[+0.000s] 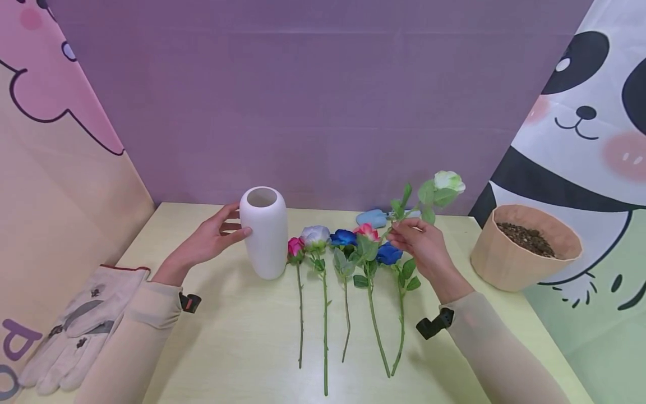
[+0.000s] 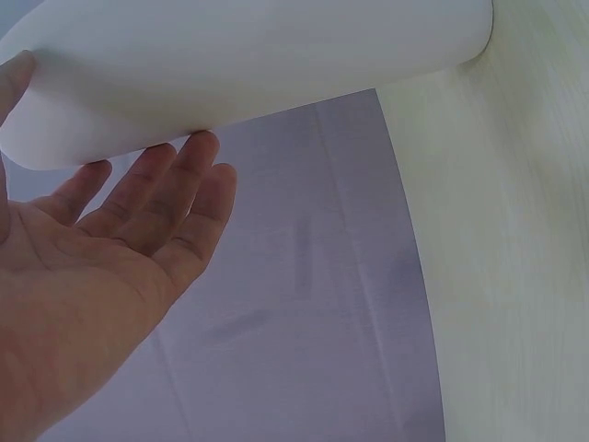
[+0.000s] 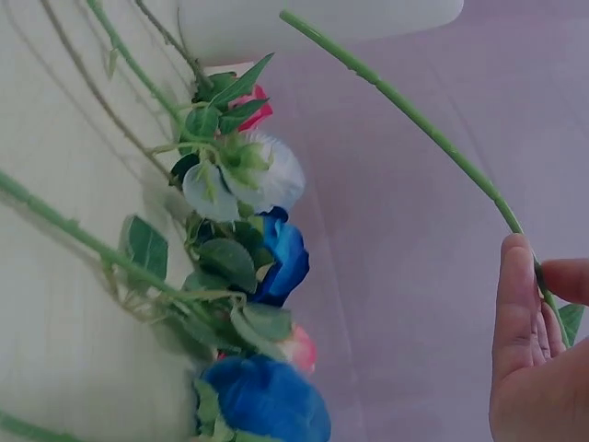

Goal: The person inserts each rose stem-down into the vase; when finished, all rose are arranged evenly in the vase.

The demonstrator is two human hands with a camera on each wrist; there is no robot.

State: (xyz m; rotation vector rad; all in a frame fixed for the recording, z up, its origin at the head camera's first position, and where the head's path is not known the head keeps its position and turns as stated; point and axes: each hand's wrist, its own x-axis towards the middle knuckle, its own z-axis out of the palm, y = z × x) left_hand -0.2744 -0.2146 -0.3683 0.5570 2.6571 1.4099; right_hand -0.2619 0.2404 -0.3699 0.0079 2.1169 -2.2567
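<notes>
Your pale surface (image 1: 242, 348) meets purple walls; left hand (image 1: 209, 241) flat on the vase (image 1: 263, 233); right hand (image 1: 421, 244) pinches the white rose (image 1: 448, 180), stem end hidden; gloves (image 1: 75, 331) cut off at 8 o'clock.

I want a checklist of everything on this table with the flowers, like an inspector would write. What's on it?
Surface: pale yellow table, flat, no spills seen.
Job's things: white vase upright; white flower held up in the air; five flowers lying side by side, stems toward the person.
Clutter: work gloves at the left edge; pot of soil at the right; blue trowel at the back.
Hands: left hand rests straight fingers on the vase; right hand pinches the white flower's stem.
Cables: nothing seen.
Surroundings: purple back wall, cartoon panels on both sides.
</notes>
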